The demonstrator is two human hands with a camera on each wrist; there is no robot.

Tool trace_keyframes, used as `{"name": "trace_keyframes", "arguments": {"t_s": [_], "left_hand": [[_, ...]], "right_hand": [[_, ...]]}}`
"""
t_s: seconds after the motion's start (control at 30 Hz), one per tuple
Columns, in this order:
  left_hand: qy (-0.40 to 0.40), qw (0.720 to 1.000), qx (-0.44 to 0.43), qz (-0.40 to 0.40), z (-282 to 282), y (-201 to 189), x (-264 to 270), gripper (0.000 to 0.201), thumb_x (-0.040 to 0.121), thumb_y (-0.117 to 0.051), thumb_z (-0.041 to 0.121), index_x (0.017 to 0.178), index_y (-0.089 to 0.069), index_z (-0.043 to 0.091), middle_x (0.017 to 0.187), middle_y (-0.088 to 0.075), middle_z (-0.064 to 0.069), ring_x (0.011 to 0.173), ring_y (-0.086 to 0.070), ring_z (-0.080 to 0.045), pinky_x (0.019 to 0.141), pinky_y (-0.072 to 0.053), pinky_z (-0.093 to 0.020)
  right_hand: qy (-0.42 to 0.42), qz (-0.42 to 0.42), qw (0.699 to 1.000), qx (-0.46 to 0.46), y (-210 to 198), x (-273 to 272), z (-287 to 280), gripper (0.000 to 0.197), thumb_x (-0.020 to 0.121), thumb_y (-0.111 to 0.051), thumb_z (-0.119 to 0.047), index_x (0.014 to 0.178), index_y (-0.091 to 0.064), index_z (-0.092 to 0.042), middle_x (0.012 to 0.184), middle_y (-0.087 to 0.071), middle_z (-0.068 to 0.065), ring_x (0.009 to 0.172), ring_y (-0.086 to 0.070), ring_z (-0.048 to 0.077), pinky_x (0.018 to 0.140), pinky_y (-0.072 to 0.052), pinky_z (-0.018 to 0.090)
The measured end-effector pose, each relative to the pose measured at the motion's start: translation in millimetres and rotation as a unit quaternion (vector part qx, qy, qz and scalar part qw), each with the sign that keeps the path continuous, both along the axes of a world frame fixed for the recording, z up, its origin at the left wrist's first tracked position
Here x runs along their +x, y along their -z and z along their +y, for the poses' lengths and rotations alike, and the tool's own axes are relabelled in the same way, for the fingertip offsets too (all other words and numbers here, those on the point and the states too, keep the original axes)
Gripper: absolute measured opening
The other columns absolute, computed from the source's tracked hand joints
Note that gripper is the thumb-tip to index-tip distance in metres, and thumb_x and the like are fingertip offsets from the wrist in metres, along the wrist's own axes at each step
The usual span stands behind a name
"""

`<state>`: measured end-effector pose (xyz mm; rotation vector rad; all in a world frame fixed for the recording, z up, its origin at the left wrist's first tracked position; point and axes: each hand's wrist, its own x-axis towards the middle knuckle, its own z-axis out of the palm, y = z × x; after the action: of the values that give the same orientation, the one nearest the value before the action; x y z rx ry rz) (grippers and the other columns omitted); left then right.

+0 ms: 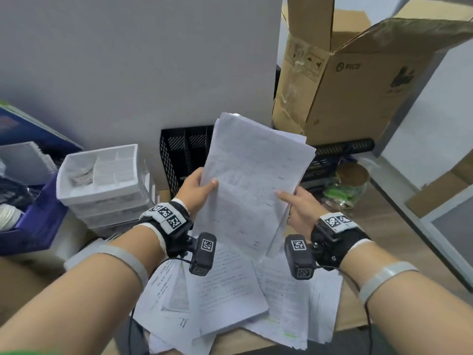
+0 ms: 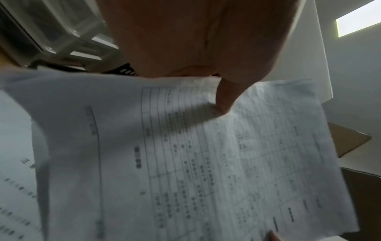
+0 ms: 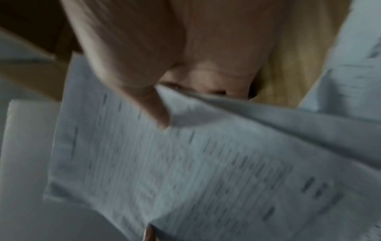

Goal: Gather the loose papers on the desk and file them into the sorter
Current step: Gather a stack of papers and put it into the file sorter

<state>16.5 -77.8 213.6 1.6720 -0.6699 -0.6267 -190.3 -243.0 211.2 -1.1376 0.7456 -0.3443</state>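
A stack of printed white papers (image 1: 252,175) is held up in the air in front of the black mesh sorter (image 1: 179,155). My left hand (image 1: 198,189) pinches the stack's left edge, thumb on top. At the right edge my right hand (image 1: 294,203) grips it the same way. The left wrist view shows my thumb pressed onto the printed papers (image 2: 206,154); in the blurred right wrist view my thumb lies on the sheets (image 3: 185,163). More loose papers (image 1: 230,290) lie scattered on the desk below my wrists. The stack hides part of the sorter.
A white drawer organiser (image 1: 102,175) stands left of the sorter, with a blue crate (image 1: 38,219) further left. An open cardboard box (image 1: 358,85) rises at the back right above a black mesh tray (image 1: 345,147). A clear jar (image 1: 350,185) sits at the right. A white panel (image 1: 140,60) stands behind.
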Motion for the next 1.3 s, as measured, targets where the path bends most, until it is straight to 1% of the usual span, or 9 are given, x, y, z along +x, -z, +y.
{"name": "trace_keyframes", "arguments": {"t_s": [0.13, 0.23, 0.37, 0.53, 0.63, 0.77, 0.9, 1.07, 1.3], "left_hand": [[0.035, 0.999, 0.012, 0.027, 13.8, -3.2, -2.8, 0.034, 0.098, -0.057, 0.014, 0.127, -0.046, 0.028, 0.136, -0.059, -0.009, 0.127, -0.058, -0.033, 0.106, -0.047, -0.053], [0.047, 0.997, 0.058, 0.013, 27.9, -4.8, 0.4, 0.051, 0.095, -0.060, 0.012, 0.138, -0.038, 0.029, 0.140, -0.058, -0.005, 0.129, -0.057, -0.026, 0.109, -0.046, -0.054], [-0.012, 0.996, 0.087, -0.011, 40.8, -16.7, 15.4, 0.040, 0.096, -0.057, 0.003, 0.124, -0.048, 0.029, 0.132, -0.062, -0.007, 0.120, -0.062, -0.027, 0.107, -0.047, -0.051], [-0.032, 0.994, 0.102, 0.035, 52.1, -24.8, 26.3, 0.040, 0.094, -0.059, 0.004, 0.122, -0.050, 0.032, 0.140, -0.058, -0.007, 0.129, -0.055, -0.031, 0.114, -0.038, -0.057], [-0.017, 0.992, 0.107, 0.062, 50.7, -27.6, 20.9, 0.042, 0.095, -0.058, 0.004, 0.125, -0.049, 0.032, 0.138, -0.059, -0.008, 0.126, -0.057, -0.033, 0.110, -0.042, -0.057], [-0.006, 0.991, 0.092, 0.100, 49.6, -29.1, 10.4, 0.046, 0.098, -0.053, 0.000, 0.132, -0.047, 0.030, 0.131, -0.064, -0.004, 0.118, -0.063, -0.027, 0.101, -0.051, -0.046], [-0.073, 0.990, 0.083, 0.083, 59.4, -28.6, 15.3, 0.034, 0.102, -0.052, 0.015, 0.136, -0.053, 0.016, 0.133, -0.064, -0.014, 0.109, -0.066, -0.029, 0.090, -0.057, -0.039], [-0.187, 0.956, 0.001, 0.225, 90.3, -26.0, 31.1, 0.051, 0.102, -0.037, 0.056, 0.134, -0.058, 0.023, 0.127, -0.070, -0.011, 0.114, -0.068, -0.034, 0.105, -0.049, -0.054], [-0.169, 0.957, -0.004, 0.235, 94.3, -6.4, 45.9, 0.068, 0.096, -0.032, 0.069, 0.144, -0.047, 0.024, 0.132, -0.065, -0.017, 0.114, -0.067, -0.036, 0.102, -0.050, -0.055]], "right_hand": [[0.030, 0.038, 0.988, -0.149, -10.3, 34.5, -12.0, 0.037, 0.077, -0.070, -0.017, 0.114, -0.065, -0.016, 0.120, -0.069, 0.007, 0.110, -0.065, 0.030, 0.099, -0.050, 0.052], [-0.020, 0.076, 0.968, -0.238, -18.8, 45.3, -17.6, 0.032, 0.089, -0.064, -0.012, 0.119, -0.054, -0.016, 0.117, -0.064, -0.001, 0.103, -0.062, 0.018, 0.085, -0.054, 0.033], [-0.115, 0.126, 0.922, -0.349, -9.8, 46.0, -31.6, 0.091, 0.085, -0.059, 0.006, 0.150, -0.012, -0.036, 0.138, -0.048, 0.006, 0.106, -0.063, 0.026, 0.091, -0.054, 0.044], [-0.258, 0.229, 0.593, -0.727, -10.5, 42.8, -44.7, 0.119, 0.079, -0.069, -0.002, 0.149, 0.015, -0.048, 0.165, 0.008, 0.002, 0.152, -0.005, 0.027, 0.119, -0.023, 0.044], [-0.279, 0.194, 0.497, -0.799, -14.1, 55.0, -47.6, 0.121, 0.078, -0.075, -0.018, 0.148, 0.019, -0.047, 0.164, 0.018, 0.004, 0.150, 0.018, 0.026, 0.123, -0.001, 0.047], [-0.280, 0.129, 0.419, -0.854, -22.1, 78.3, -47.8, 0.119, 0.072, -0.066, 0.009, 0.153, 0.006, -0.042, 0.166, -0.004, 0.005, 0.152, -0.002, 0.033, 0.121, -0.015, 0.050], [-0.316, 0.133, 0.449, -0.825, -35.6, 89.5, -45.6, 0.111, 0.083, -0.058, 0.006, 0.149, 0.014, -0.047, 0.160, -0.028, -0.003, 0.140, -0.039, 0.028, 0.104, -0.044, 0.042], [-0.284, 0.177, 0.582, -0.741, -35.1, 99.6, -31.8, 0.085, 0.094, -0.052, -0.022, 0.144, 0.006, -0.058, 0.114, -0.066, 0.003, 0.086, -0.066, 0.028, 0.080, -0.057, 0.041], [-0.254, 0.113, 0.823, -0.495, -17.5, 145.1, 19.6, 0.055, 0.096, -0.043, -0.023, 0.145, -0.035, -0.048, 0.143, -0.054, 0.001, 0.125, -0.055, 0.028, 0.101, -0.047, 0.038]]}}
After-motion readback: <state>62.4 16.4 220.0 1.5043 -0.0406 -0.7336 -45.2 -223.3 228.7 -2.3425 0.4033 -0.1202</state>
